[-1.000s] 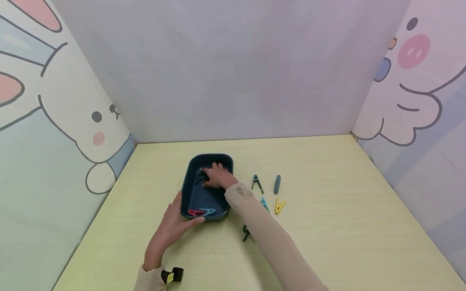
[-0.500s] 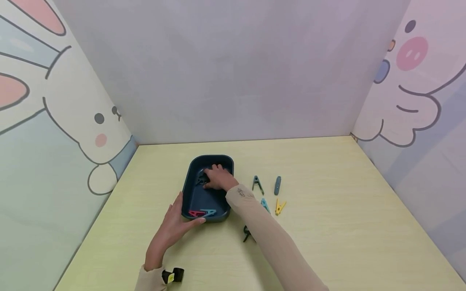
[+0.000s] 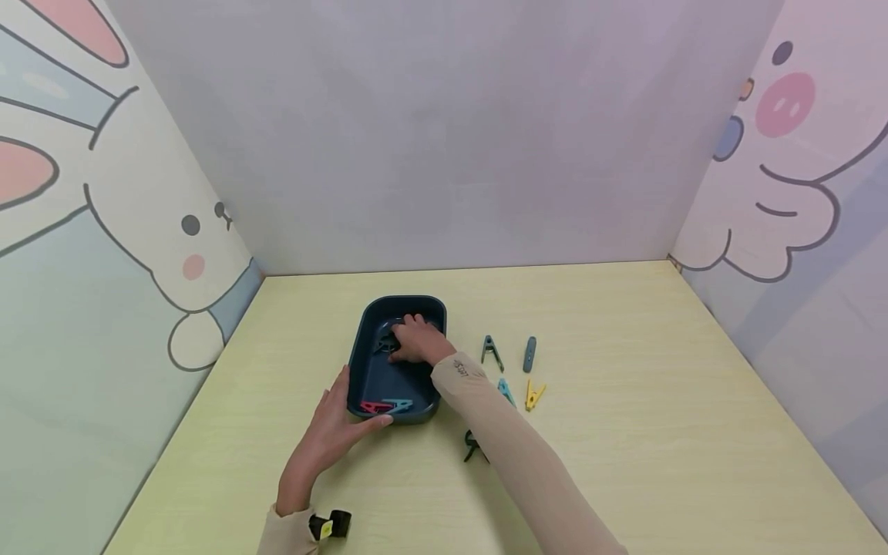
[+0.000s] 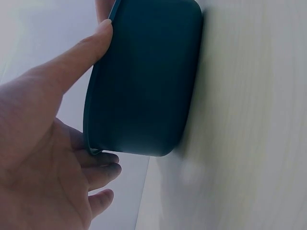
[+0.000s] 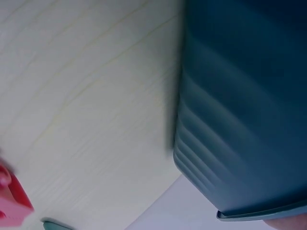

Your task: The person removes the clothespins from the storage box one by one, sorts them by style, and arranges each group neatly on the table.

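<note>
A dark blue rectangular tub (image 3: 388,381) stands on the table. My left hand (image 3: 329,432) holds its near left corner, the thumb on the near rim and the fingers along the left side; the left wrist view shows the thumb (image 4: 88,50) on the rim. My right hand (image 3: 416,339) reaches inside the tub's far half, fingers bent downward beside dark clips (image 3: 384,341). Whether it grips one I cannot tell. A red clip (image 3: 375,406) and a light blue clip (image 3: 398,405) lie inside by the near wall. The tub's side hides most of this hand in the right wrist view.
Right of the tub lie a dark green clip (image 3: 490,352), a grey-blue clip (image 3: 529,354), a yellow clip (image 3: 533,395), a light blue clip (image 3: 506,390) and a black clip (image 3: 474,445), some partly behind the right sleeve. A pink clip (image 5: 12,199) shows in the right wrist view.
The view shifts very slightly. Both hands stay where they were, the left at the tub's corner and the right inside it, with the clips on the table unmoved.
</note>
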`<state>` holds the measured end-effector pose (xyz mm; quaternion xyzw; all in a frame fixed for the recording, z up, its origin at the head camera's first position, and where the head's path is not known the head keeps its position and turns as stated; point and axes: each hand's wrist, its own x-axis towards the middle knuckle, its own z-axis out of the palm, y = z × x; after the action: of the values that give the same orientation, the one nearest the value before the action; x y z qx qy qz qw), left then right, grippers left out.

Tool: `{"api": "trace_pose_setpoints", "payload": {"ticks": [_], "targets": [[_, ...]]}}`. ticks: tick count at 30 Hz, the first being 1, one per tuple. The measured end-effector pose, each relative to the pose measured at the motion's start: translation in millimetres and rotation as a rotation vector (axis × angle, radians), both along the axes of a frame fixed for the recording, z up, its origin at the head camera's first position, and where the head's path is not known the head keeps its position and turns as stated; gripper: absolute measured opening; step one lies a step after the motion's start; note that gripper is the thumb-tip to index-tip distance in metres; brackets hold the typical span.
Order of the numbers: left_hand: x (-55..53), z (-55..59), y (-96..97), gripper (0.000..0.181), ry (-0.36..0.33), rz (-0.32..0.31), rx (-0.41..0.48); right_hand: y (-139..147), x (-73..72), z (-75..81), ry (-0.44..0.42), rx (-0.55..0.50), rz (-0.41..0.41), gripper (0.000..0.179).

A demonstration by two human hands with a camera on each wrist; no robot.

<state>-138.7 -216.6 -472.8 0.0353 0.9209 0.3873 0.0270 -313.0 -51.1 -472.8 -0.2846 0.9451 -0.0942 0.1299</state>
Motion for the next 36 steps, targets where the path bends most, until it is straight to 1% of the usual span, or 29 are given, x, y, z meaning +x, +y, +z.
{"api": "trace_pose_setpoints", "payload": {"ticks": [8,14,19,24,30,36], "targets": [[-0.2,-0.2,0.1,0.119,0.006,-0.004,0.001,2,2.8,2.2,0.034,-0.009,0.026,0.063],[0.2,0.9,0.3,0.121,-0.013,0.002,-0.007,2,2.9,2.1,0.048,-0.037,0.046,0.066],[0.4,2.0,0.8,0.120,-0.011,0.002,-0.008,3,2.8,4.7,0.080,-0.052,0.060,0.069],[-0.1,1.3,0.9,0.120,0.000,0.000,-0.007,5,2.5,9.8,0.122,-0.070,0.086,0.067],[-1.1,0.1,0.3,0.119,0.022,-0.006,-0.001,16,5.2,17.5,0.174,-0.129,0.124,0.066],[-1.1,0.3,0.0,0.118,0.001,0.003,-0.006,35,13.0,25.4,0.212,-0.206,0.172,0.065]]}}
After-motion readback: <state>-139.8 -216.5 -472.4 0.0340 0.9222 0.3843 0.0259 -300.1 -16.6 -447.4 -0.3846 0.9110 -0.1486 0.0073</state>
